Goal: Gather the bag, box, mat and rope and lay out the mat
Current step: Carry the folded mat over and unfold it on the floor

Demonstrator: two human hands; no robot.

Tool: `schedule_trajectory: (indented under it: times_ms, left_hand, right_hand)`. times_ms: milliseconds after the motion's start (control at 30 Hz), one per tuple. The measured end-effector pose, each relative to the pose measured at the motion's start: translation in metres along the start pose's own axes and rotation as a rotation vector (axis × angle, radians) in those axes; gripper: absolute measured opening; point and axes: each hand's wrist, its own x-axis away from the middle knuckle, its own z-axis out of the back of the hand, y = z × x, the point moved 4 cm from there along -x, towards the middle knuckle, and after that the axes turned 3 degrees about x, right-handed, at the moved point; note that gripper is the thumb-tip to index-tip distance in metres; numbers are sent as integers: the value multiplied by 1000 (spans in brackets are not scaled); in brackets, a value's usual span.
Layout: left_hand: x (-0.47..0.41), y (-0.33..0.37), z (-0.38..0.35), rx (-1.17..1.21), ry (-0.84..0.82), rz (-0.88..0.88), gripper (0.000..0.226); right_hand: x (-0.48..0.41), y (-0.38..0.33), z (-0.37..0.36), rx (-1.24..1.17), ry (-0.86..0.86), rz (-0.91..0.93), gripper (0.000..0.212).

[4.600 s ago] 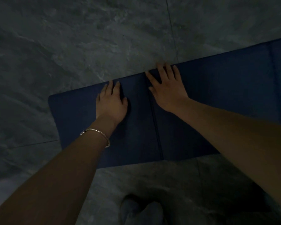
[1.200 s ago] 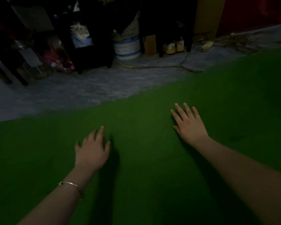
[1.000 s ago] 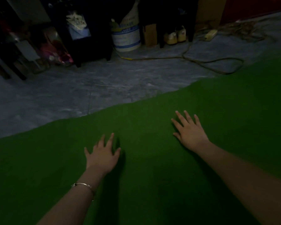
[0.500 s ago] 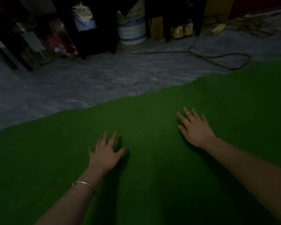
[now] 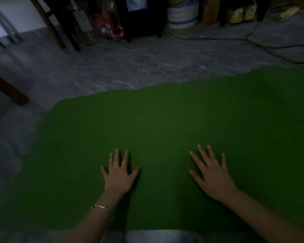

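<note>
**Q:** Which parts are cut off or hard to read?
**A:** The green mat (image 5: 165, 123) runs out of view on the right and at the lower left, and its left edge is blurred. The rope (image 5: 253, 43) leaves the view on the right. Its other end fades into shadow near a white bucket (image 5: 182, 13), whose top is cropped. The dim clutter along the back cannot be identified with certainty: a pink item (image 5: 112, 27), pale shoes (image 5: 240, 14) and a brown upright panel (image 5: 209, 11) that may be a box. A pale strip (image 5: 156, 236) at the bottom edge is also unclear.

**Q:** How do the hands lie?
**A:** The left hand (image 5: 118, 178), with a bracelet (image 5: 103, 208) at the wrist, rests palm down on the mat, fingers straight and spread. The right hand (image 5: 213, 178) lies the same way, well apart from the left. Neither holds anything.

**Q:** What of the surface and room?
**A:** The mat lies flat on a grey marbled floor (image 5: 130, 64), with a wavy far edge. The rope lies on the floor beyond that edge; whether it touches the mat cannot be told. A brown wooden leg (image 5: 9, 90) stands at the left, apart from the mat.
</note>
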Motion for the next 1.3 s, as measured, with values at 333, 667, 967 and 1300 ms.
schedule_trajectory:
  times_ms: [333,667,967,1300]
  left_hand:
    - [18,-44,-26,32,-23,-5,84]
    - [14,-45,-1,63,35,16,80]
    - [10,-2,-22,40,24,-55,85]
    - [13,-27,-32,41,-13,-40,81]
  right_hand:
    - [15,-6,-29,101,-63,51,67]
    - [17,32,-1,35,15,3,92]
    - [17,69,-10,56,-25,-195,97]
    - [26,86,-16,28,-24,-208,80]
